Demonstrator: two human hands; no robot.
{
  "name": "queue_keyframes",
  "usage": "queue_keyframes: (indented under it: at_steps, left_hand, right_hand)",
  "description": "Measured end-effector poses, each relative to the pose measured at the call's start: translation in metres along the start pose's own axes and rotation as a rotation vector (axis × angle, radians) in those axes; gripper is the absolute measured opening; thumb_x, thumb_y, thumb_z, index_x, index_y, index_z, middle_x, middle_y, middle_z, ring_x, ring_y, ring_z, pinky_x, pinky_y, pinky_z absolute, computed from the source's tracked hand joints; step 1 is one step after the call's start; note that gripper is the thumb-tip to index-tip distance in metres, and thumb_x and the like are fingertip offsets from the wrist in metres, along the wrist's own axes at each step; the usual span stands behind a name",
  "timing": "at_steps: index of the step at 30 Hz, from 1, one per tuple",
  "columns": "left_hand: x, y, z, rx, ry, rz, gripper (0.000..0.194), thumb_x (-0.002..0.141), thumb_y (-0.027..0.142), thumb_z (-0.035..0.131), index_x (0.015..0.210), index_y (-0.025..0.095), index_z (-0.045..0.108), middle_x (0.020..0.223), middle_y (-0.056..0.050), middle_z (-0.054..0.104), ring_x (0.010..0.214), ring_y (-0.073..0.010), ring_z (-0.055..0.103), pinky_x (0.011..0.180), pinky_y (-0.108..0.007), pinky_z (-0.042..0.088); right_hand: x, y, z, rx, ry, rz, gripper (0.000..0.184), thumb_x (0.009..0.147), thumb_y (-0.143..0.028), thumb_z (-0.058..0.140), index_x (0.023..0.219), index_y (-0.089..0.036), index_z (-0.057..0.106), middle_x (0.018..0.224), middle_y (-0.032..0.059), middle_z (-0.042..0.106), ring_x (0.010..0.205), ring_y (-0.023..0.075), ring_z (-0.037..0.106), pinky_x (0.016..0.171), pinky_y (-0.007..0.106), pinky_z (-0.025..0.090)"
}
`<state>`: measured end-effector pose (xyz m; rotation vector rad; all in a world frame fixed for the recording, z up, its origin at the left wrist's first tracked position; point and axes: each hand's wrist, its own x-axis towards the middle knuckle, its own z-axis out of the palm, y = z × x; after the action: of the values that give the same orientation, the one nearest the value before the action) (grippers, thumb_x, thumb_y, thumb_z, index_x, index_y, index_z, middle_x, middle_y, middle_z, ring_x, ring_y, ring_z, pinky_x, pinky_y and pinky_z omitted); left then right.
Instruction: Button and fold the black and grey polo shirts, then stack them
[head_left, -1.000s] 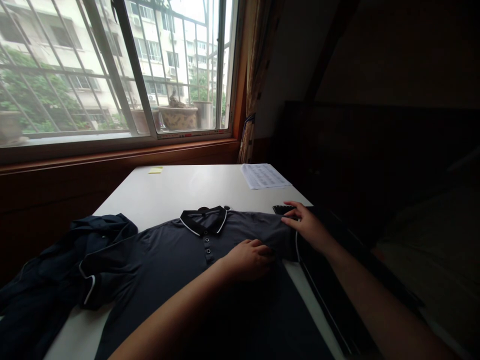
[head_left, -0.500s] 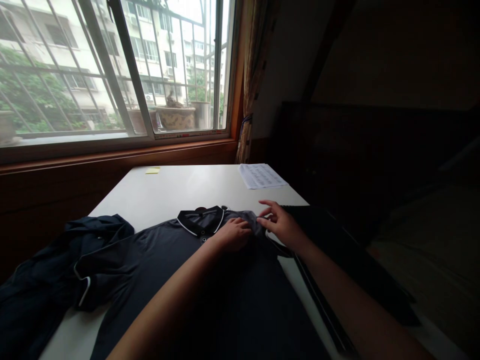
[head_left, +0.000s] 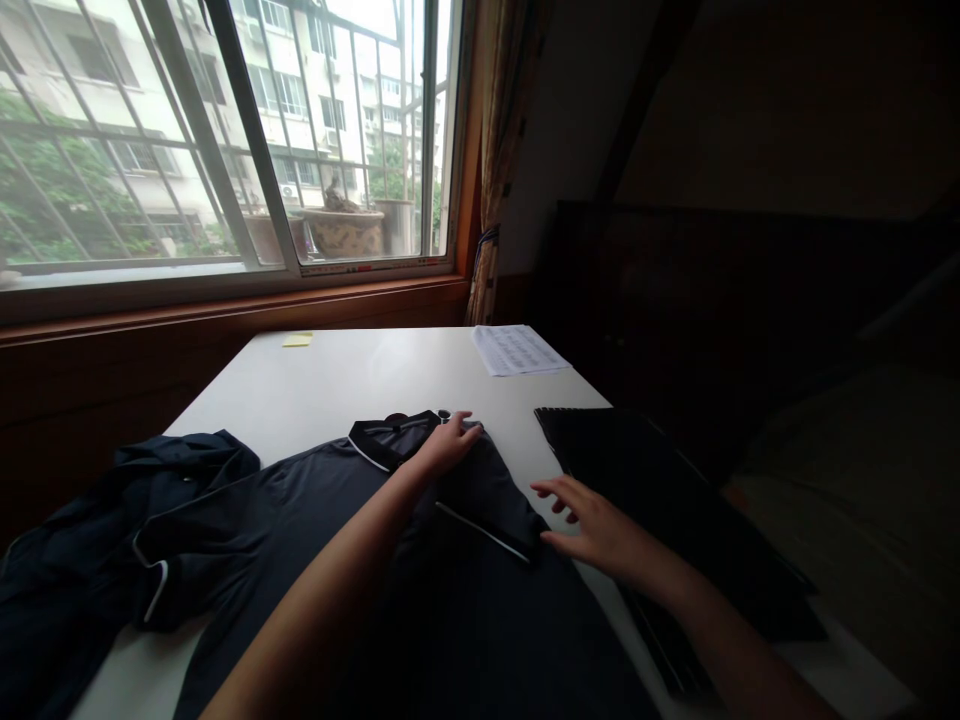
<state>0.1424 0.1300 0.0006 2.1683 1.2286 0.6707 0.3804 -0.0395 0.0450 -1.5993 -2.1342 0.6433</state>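
Note:
A dark polo shirt point(head_left: 300, 520) with white-trimmed collar and cuffs is spread on the white table, collar toward the window. Its right-hand sleeve point(head_left: 487, 500) lies folded inward over the chest, the white-edged cuff slanting across the front. My left hand point(head_left: 450, 443) rests on the shoulder beside the collar point(head_left: 390, 440), fingers stretched out and covering part of it. Just right of the folded sleeve, my right hand point(head_left: 592, 525) is open with fingers apart and nothing in it.
Another dark garment point(head_left: 180, 475) lies crumpled at the left. A black flat item point(head_left: 637, 460) with a notched edge lies on the right of the table point(head_left: 360, 370). Printed sheets point(head_left: 517, 350) and a yellow sticky note point(head_left: 298, 340) are near the far edge, below the window.
The right-hand sleeve, which stuck out to the right, is now folded over the chest. My right hand has let go and moved down; my left hand has moved up toward the collar.

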Motion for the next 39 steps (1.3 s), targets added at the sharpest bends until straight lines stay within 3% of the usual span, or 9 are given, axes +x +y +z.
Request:
queue_keyframes:
  at_steps: [2,5,9,16,20,23,25,32,39]
  left_hand:
    - [0.004,0.004,0.004,-0.057,-0.014,-0.033,0.065,0.091,0.045,0.061,0.146,0.016,0.043,0.104,-0.01,0.074,0.095,-0.0237,0.07,0.085,-0.032,0.052]
    - [0.012,0.01,0.013,-0.118,-0.005,-0.089,0.076,0.081,0.031,0.073,0.148,0.015,0.041,0.105,-0.01,0.073,0.096,-0.0237,0.068,0.086,-0.031,0.051]
    - [0.023,0.015,0.024,-0.201,0.059,-0.201,0.065,0.08,0.015,0.069,0.142,0.014,0.048,0.103,-0.011,0.073,0.094,-0.0218,0.068,0.086,-0.029,0.049]
    - [0.03,0.011,0.033,-0.373,0.116,-0.34,0.052,0.087,0.025,0.067,0.136,0.013,0.052,0.103,-0.011,0.074,0.086,-0.0185,0.069,0.075,-0.025,0.051]
    - [0.032,0.011,0.037,-0.42,0.077,-0.304,0.059,0.09,0.028,0.065,0.144,0.014,0.043,0.107,-0.01,0.073,0.084,-0.0155,0.07,0.073,-0.022,0.051]
    - [0.035,0.012,0.037,-0.37,0.05,-0.26,0.077,0.079,0.025,0.077,0.146,0.014,0.042,0.101,-0.008,0.074,0.084,-0.0172,0.069,0.076,-0.024,0.051]
    - [0.037,0.013,0.037,-0.309,0.048,-0.237,0.081,0.072,0.019,0.081,0.144,0.014,0.045,0.095,-0.006,0.074,0.084,-0.0191,0.068,0.078,-0.026,0.051]
    - [0.035,0.017,0.039,-0.132,0.142,-0.205,0.053,0.083,0.012,0.064,0.135,0.016,0.054,0.106,-0.011,0.072,0.103,-0.0239,0.066,0.093,-0.032,0.047]
    - [0.026,0.02,0.031,-0.063,0.119,-0.128,0.045,0.089,0.015,0.055,0.134,0.02,0.054,0.114,-0.011,0.071,0.11,-0.0241,0.064,0.098,-0.033,0.044]
  right_hand:
    - [-0.005,0.0,0.013,-0.089,-0.008,0.007,0.054,0.078,-0.023,0.069,0.131,-0.026,0.058,0.121,0.0081,0.063,0.097,0.0223,0.064,0.089,0.036,0.054]
    - [-0.003,-0.002,0.031,-0.192,0.034,0.026,0.046,0.081,-0.016,0.062,0.127,-0.022,0.059,0.12,0.0085,0.063,0.104,0.0231,0.063,0.093,0.034,0.05]
    - [-0.001,-0.004,0.042,-0.311,0.091,0.063,0.029,0.088,-0.01,0.051,0.112,-0.02,0.062,0.11,0.0066,0.066,0.1,0.0212,0.065,0.091,0.032,0.048]
    - [-0.017,-0.001,0.038,-0.591,0.167,0.117,0.018,0.091,-0.007,0.05,0.087,-0.022,0.059,0.093,0.0036,0.065,0.088,0.0207,0.065,0.074,0.03,0.046]
    - [-0.016,-0.002,0.039,-0.646,0.229,0.049,0.016,0.089,-0.009,0.056,0.097,-0.022,0.061,0.098,0.0053,0.064,0.092,0.0232,0.062,0.075,0.033,0.047]
    - [-0.013,-0.003,0.04,-0.623,0.214,-0.092,0.029,0.086,-0.006,0.058,0.111,-0.023,0.06,0.103,0.0056,0.063,0.097,0.024,0.06,0.082,0.034,0.048]
    - [-0.012,-0.003,0.04,-0.608,0.191,-0.13,0.025,0.086,-0.004,0.057,0.102,-0.022,0.062,0.099,0.0048,0.063,0.095,0.0233,0.06,0.083,0.034,0.048]
    - [-0.017,0.003,0.036,-0.618,0.2,-0.063,0.023,0.085,0.0,0.056,0.091,-0.022,0.061,0.096,0.0037,0.061,0.092,0.022,0.06,0.08,0.033,0.049]
    - [-0.019,0.001,0.035,-0.642,0.207,-0.054,0.023,0.084,-0.001,0.058,0.093,-0.022,0.063,0.098,0.0045,0.063,0.093,0.0232,0.06,0.081,0.035,0.051]
